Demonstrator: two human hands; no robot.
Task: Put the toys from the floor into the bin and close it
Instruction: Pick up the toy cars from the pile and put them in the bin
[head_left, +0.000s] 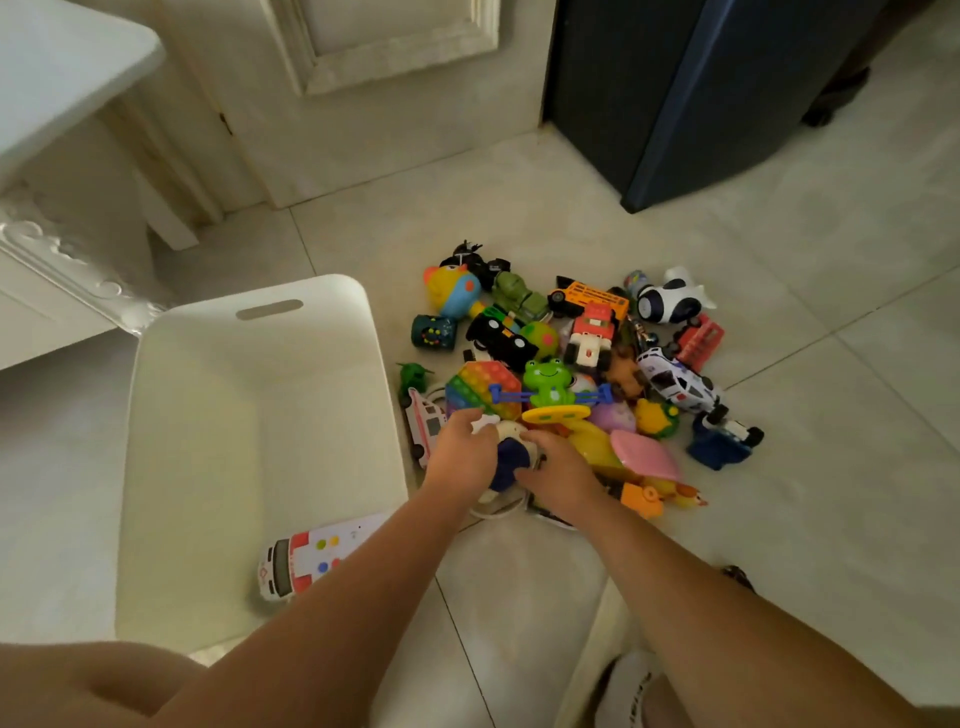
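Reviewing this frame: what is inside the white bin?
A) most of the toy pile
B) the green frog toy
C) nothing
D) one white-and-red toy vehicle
D: only the white-and-red toy vehicle lies in the bin; the toy pile sits on the floor beside it.

Dim, soft indoor light (edges bowed, blurred).

One bin (249, 304), one toy ambulance (306, 556) inside, one left hand (460, 457), one right hand (561, 473), one jumbled toy pile (592, 338).
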